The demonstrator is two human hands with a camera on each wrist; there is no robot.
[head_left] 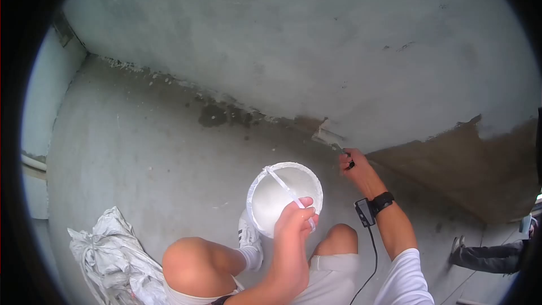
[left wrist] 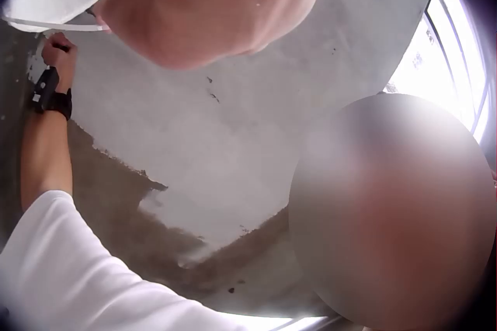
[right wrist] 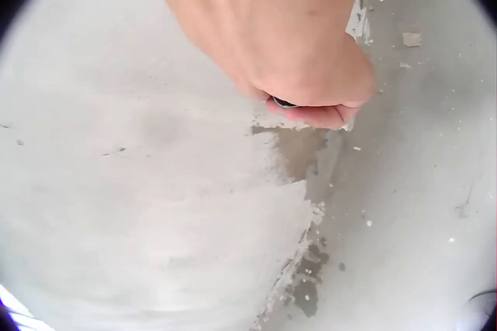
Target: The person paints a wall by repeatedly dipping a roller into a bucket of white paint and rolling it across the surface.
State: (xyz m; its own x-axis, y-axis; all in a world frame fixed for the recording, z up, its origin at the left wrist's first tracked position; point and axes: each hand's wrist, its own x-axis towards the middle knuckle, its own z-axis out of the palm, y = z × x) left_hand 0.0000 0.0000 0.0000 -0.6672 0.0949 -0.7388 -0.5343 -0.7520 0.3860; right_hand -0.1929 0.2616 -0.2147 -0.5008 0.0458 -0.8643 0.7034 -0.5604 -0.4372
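A white bucket [head_left: 257, 209] hangs in front of the person's knees, pale inside. My left hand [head_left: 293, 220] grips its flat white handle [head_left: 282, 185], which crosses over the opening. Farther right, my right hand [head_left: 355, 166] holds a tool with a white-coated head [head_left: 326, 134], at the foot of the wall [head_left: 271, 51]. The exact kind of tool I cannot tell. In the right wrist view the right hand [right wrist: 303, 59] hides most of it, beside a bare brown patch [right wrist: 299, 152]. The left wrist view shows the left hand [left wrist: 210, 13] at the bucket's rim.
Pale coating covers much of the wall, with a brown uncoated band [head_left: 451, 164] low on the right. Dark wet spots [head_left: 217, 116] mark the floor along the corner. A crumpled white sack [head_left: 113, 254] lies at the left. Another person's legs [head_left: 488, 257] show at the right.
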